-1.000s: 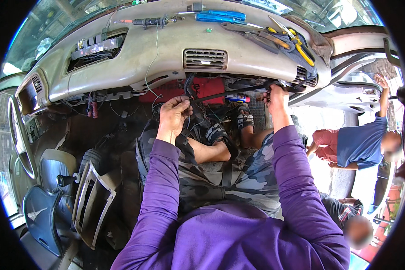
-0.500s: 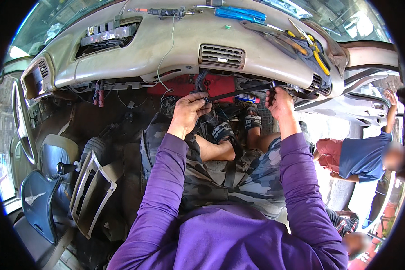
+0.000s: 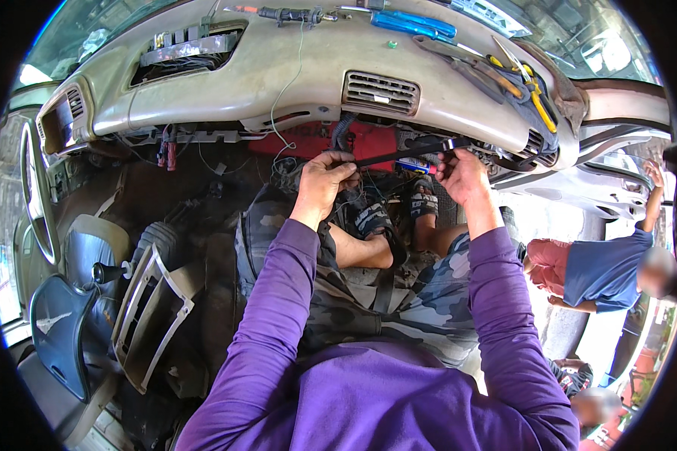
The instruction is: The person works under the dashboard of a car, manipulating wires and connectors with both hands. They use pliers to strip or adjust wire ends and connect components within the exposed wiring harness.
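Observation:
A black strip that looks like tape (image 3: pixel 399 154) is stretched between my two hands below the dashboard edge. My left hand (image 3: pixel 323 183) pinches its left end between thumb and fingers. My right hand (image 3: pixel 465 177) is closed at its right end, where a shiny dark piece shows above the fingers; whether this is a roll I cannot tell. Behind the strip lie a red panel (image 3: pixel 297 144) and a blue-and-white tube-like item (image 3: pixel 414 166). A ribbed dark hose (image 3: pixel 342 131) hangs just above my left hand.
On the dashboard (image 3: pixel 278 98) lie blue-handled screwdrivers (image 3: pixel 412 24), yellow-handled pliers (image 3: pixel 538 101) and a soldering-iron-like tool (image 3: pixel 282 15) with a thin wire. Loose wires (image 3: pixel 167 150) dangle underneath. A trim frame (image 3: pixel 154 316) leans at left. A person in blue (image 3: pixel 605 267) is outside at right.
My right hand has shifted slightly down and left, its fingers now more bunched at the strip's end. The strip stays stretched between both hands. The dashboard sits slightly farther right in view.

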{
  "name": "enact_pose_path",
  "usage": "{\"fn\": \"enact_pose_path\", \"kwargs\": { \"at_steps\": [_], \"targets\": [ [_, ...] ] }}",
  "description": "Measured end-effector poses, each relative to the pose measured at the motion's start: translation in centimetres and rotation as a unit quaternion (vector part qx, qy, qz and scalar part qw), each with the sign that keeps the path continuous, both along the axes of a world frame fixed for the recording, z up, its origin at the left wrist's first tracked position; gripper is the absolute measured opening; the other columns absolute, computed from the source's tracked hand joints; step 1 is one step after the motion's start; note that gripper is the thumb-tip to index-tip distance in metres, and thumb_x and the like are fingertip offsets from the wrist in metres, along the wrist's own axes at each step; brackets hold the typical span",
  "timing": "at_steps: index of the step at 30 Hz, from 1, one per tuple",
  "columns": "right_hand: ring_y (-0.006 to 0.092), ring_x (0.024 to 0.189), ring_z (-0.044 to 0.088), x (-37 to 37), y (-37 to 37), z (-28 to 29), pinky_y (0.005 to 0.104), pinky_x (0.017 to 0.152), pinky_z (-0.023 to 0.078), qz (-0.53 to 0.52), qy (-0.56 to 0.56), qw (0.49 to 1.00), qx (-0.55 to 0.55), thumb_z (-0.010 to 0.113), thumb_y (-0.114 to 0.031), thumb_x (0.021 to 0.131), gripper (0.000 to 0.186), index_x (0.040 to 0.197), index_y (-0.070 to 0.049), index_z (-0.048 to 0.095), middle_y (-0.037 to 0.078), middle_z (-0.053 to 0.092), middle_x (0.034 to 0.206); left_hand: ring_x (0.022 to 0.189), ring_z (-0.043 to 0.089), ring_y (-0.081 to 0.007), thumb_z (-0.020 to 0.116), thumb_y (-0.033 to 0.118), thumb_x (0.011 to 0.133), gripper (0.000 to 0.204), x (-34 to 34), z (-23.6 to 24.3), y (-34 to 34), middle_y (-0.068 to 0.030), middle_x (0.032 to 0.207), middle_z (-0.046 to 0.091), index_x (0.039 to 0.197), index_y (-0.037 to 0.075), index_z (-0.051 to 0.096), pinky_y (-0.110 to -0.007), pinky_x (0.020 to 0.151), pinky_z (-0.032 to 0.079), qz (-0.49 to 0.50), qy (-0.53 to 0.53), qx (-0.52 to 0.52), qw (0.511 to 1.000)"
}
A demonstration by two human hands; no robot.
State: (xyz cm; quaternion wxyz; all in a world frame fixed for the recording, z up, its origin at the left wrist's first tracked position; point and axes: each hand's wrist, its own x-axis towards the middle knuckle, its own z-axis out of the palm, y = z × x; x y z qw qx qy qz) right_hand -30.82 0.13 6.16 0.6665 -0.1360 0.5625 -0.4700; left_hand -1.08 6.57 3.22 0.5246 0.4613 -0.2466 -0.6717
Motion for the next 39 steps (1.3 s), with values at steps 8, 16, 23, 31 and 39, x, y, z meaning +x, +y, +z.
{"fn": "enact_pose_path", "kwargs": {
  "at_steps": [8, 16, 23, 31, 39],
  "targets": [
    [0.0225, 0.072, 0.059, 0.8, 0.2, 0.1, 0.0392, 0.068, 0.052, 0.038, -0.021, 0.999, -0.018, 0.046, -0.018, 0.107, 0.022, 0.109, 0.000, 0.058, 0.014, 0.069, 0.093, 0.089, 0.072, -0.0213, 0.064, 0.000, 0.097, 0.017, 0.0, -0.4, 0.0, -0.0093, 0.104, 0.070, 0.115, 0.001, 0.065, -0.035, 0.079, 0.061, 0.015, 0.043, -0.001, 0.999],
    [0.0227, 0.070, 0.061, 1.4, 0.4, 0.1, 0.0386, 0.068, 0.054, 0.074, -0.019, 0.996, -0.036, 0.049, -0.016, 0.104, 0.022, 0.113, 0.000, 0.060, 0.015, 0.070, 0.095, 0.088, 0.071, -0.0208, 0.062, -0.001, 0.098, 0.019, -0.2, -1.0, -0.1, -0.0100, 0.104, 0.070, 0.117, -0.001, 0.064, -0.034, 0.079, 0.061, 0.008, 0.023, -0.016, 1.000],
    [0.0226, 0.071, 0.062, 1.1, 0.4, 0.0, 0.0382, 0.065, 0.054, 0.074, -0.029, 0.996, -0.047, 0.049, -0.015, 0.104, 0.020, 0.115, -0.001, 0.059, 0.017, 0.069, 0.094, 0.084, 0.072, -0.0191, 0.065, 0.000, 0.097, 0.017, -0.8, -0.2, 0.0, -0.0092, 0.098, 0.071, 0.114, -0.002, 0.067, -0.032, 0.076, 0.061, 0.019, 0.018, -0.010, 1.000],
    [0.0218, 0.068, 0.063, 2.0, 0.9, 0.2, 0.0365, 0.062, 0.053, 0.114, -0.022, 0.991, -0.071, 0.052, -0.014, 0.102, 0.019, 0.115, -0.002, 0.060, 0.017, 0.070, 0.095, 0.088, 0.070, -0.0186, 0.065, 0.000, 0.097, 0.021, -0.5, -0.5, 0.1, -0.0084, 0.103, 0.070, 0.118, -0.001, 0.066, -0.031, 0.077, 0.060, 0.001, 0.019, -0.012, 1.000],
    [0.0207, 0.067, 0.063, 2.5, 1.2, 0.5, 0.0344, 0.062, 0.052, 0.125, -0.017, 0.990, -0.070, 0.055, -0.015, 0.101, 0.021, 0.118, -0.004, 0.062, 0.015, 0.071, 0.091, 0.089, 0.071, -0.0205, 0.064, -0.001, 0.097, 0.022, -0.9, -0.3, 0.1, -0.0098, 0.104, 0.070, 0.119, -0.003, 0.066, -0.032, 0.082, 0.060, -0.024, -0.043, -0.011, 0.999]
  ]
}}
